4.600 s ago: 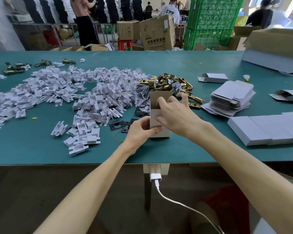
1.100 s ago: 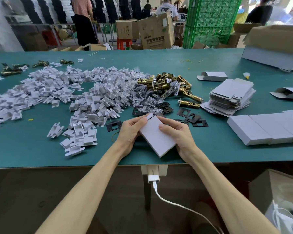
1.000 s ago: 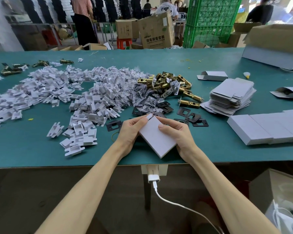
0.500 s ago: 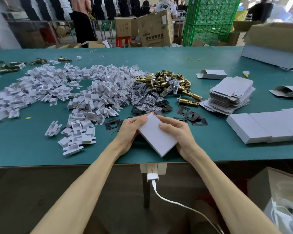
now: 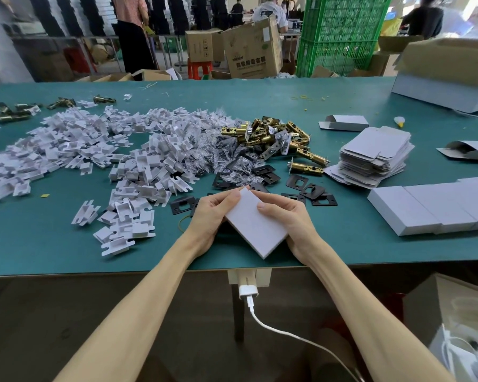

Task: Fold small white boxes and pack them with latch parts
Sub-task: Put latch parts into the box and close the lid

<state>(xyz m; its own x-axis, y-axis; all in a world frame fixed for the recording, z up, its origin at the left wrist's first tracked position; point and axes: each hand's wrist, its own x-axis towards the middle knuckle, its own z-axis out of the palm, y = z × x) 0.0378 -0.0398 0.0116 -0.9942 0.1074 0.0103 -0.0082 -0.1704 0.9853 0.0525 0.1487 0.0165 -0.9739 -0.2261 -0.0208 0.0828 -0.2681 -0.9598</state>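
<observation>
One white box [image 5: 255, 224], gripped by fingers [image 5: 262, 205] of left hand [image 5: 209, 213] and right hand [image 5: 286, 217]; flap best pressed flush.

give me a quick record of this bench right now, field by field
in hands: closed white box
left hand: grips the box's left edge
right hand: holds its right side, thumb on top
finished boxes: row at the right
flat blanks: stack beyond that row
brass latches: pile beyond the hands
black plates: scattered just past the box
white inserts: big pile at left
</observation>
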